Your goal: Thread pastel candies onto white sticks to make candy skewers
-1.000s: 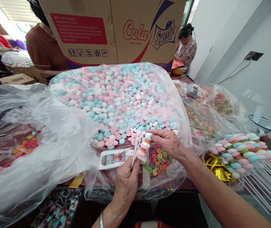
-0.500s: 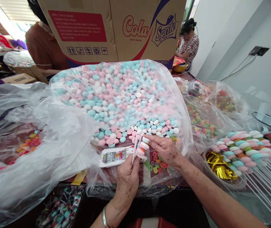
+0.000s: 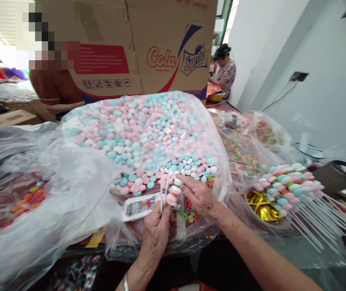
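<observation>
My left hand (image 3: 156,228) is closed round thin white sticks (image 3: 161,196), one of them threaded with a short stack of pink, white and orange candies (image 3: 173,193). My right hand (image 3: 199,195) pinches the top candy of that stack. Both hands sit at the mouth of a big clear bag of pink, blue and white candies (image 3: 139,133). Small coloured ring candies (image 3: 188,214) lie under my right hand. A flat white packet (image 3: 139,206) lies left of the sticks.
Finished candy skewers (image 3: 291,186) are piled at the right beside a bowl of gold foil (image 3: 262,206). A crumpled plastic bag (image 3: 39,194) fills the left. A Cola Sprite carton (image 3: 142,48) stands behind. Two other people sit beyond.
The camera has tilted and shifted, so everything sits lower and further left. My hands stay on the skewer, and the right hand has pressed in closer to the stack's top.
</observation>
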`<state>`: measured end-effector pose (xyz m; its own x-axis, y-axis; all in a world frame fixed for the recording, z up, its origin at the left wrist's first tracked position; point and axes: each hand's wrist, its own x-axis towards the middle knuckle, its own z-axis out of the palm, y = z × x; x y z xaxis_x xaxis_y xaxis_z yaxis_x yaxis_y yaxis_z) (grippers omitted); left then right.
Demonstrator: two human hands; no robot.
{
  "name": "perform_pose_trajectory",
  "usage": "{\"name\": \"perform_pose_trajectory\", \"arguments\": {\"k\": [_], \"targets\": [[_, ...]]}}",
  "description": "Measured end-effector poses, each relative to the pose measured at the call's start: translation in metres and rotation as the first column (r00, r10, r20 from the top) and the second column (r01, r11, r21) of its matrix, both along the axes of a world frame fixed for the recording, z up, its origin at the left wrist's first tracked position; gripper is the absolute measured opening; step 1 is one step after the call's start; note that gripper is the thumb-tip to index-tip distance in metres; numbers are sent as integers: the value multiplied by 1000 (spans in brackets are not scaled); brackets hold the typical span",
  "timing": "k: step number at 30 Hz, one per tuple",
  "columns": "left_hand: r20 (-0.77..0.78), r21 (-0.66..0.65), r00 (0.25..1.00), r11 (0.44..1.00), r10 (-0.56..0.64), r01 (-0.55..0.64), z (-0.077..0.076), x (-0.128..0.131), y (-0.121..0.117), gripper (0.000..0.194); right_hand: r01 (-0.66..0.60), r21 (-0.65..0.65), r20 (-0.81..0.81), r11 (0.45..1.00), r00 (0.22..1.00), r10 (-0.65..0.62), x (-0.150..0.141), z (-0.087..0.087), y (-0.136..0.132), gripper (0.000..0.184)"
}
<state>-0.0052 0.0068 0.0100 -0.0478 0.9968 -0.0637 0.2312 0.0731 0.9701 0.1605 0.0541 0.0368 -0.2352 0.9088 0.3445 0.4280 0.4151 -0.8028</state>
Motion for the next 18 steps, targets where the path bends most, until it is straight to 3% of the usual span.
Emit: {"name": "perform_pose_trajectory", "arguments": {"k": [7, 10, 15, 18], "targets": [[75, -85, 997, 996, 1, 5, -17, -3, 12, 48, 28, 135, 127, 991, 991, -45, -2, 2, 2, 40], [99, -130, 995, 991, -12, 25, -15, -4, 15, 51, 38, 180, 189, 983, 979, -73, -1, 2, 2, 39], [72, -139, 997, 990, 22, -11, -9, 0, 13, 51, -80, 311, 294, 947, 956, -16, 2, 3, -3, 34], [67, -116, 997, 993, 43, -35, -10, 1, 13, 49, -64, 304, 219, 950, 976, -5, 0, 5, -8, 35]]}}
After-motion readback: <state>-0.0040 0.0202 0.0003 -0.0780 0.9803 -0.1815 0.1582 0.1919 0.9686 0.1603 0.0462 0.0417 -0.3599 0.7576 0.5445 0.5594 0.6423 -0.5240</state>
